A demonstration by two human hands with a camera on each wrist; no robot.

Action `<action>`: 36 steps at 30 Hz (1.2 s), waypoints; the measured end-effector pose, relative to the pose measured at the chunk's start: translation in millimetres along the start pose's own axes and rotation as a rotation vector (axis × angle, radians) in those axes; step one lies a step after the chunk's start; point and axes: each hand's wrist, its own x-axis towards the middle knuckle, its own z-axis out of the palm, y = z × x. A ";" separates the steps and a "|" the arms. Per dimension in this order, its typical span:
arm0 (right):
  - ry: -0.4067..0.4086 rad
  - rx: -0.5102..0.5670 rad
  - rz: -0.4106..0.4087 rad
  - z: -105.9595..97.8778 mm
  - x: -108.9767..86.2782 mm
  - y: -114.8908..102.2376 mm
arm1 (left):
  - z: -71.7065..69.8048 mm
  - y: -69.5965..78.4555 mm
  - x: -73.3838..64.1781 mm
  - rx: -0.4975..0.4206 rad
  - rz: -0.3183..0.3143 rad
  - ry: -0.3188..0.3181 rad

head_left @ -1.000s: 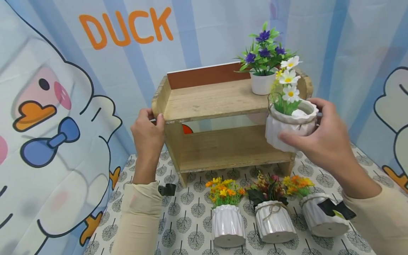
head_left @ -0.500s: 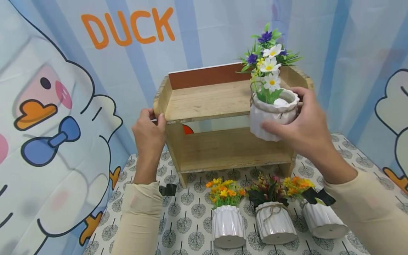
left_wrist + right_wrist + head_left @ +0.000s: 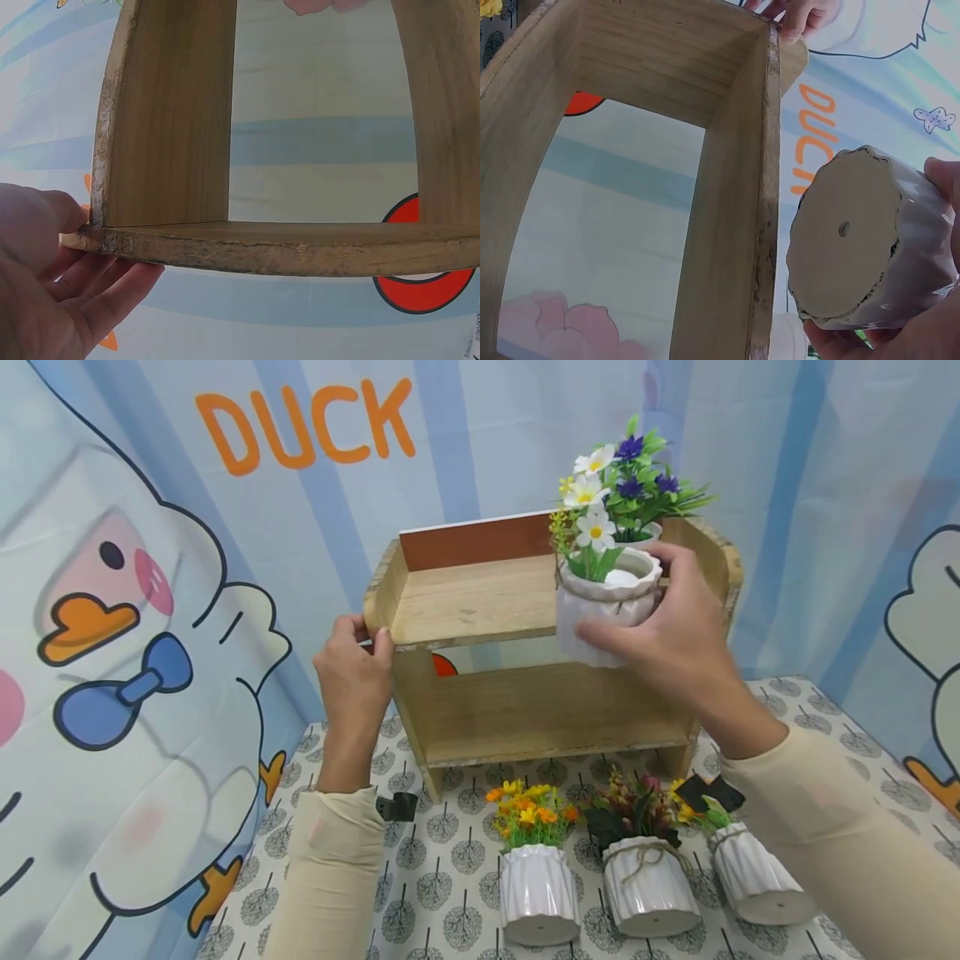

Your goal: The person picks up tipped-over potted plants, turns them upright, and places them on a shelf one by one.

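Observation:
My right hand (image 3: 675, 635) grips a white fluted flowerpot (image 3: 600, 610) with white daisies, thumb in front and fingers behind the rim. It is held up at the front edge of the top board of a two-tier wooden shelf (image 3: 480, 602). The right wrist view shows the pot's round base (image 3: 847, 232) with a small hole, beside the board and apart from it. My left hand (image 3: 352, 685) grips the shelf's left front corner; in the left wrist view its fingers (image 3: 124, 300) curl under the board. Behind the daisies, a purple-flowered potted plant (image 3: 637, 497) stands on the top board, its pot mostly hidden.
On the tree-patterned tablecloth (image 3: 438, 860) in front of the shelf lie a pot with orange flowers (image 3: 540, 893), a pot with dark red flowers (image 3: 648, 889) and another pot (image 3: 761, 877) partly behind my right sleeve. A duck-printed curtain (image 3: 510, 443) hangs behind.
My right hand has carried the daisy pot left and upward, from the shelf's right end toward the middle of the top board's front edge. My left hand stays on the corner.

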 end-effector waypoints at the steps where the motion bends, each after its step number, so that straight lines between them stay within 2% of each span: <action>1: 0.000 0.000 -0.007 2.4 1.6 -1.0 | -0.1 -0.2 0.1 -0.002 0.002 0.002; 12: 0.002 0.099 -0.022 29.5 24.2 -8.5 | -1.2 -0.6 1.4 0.001 -0.005 0.003; 18: 0.009 0.111 -0.021 42.0 35.6 -7.3 | -0.6 -0.4 0.5 0.001 -0.009 -0.004; 36: 0.029 -0.029 0.090 65.4 67.3 -9.8 | 0.2 0.9 0.6 0.002 -0.013 -0.004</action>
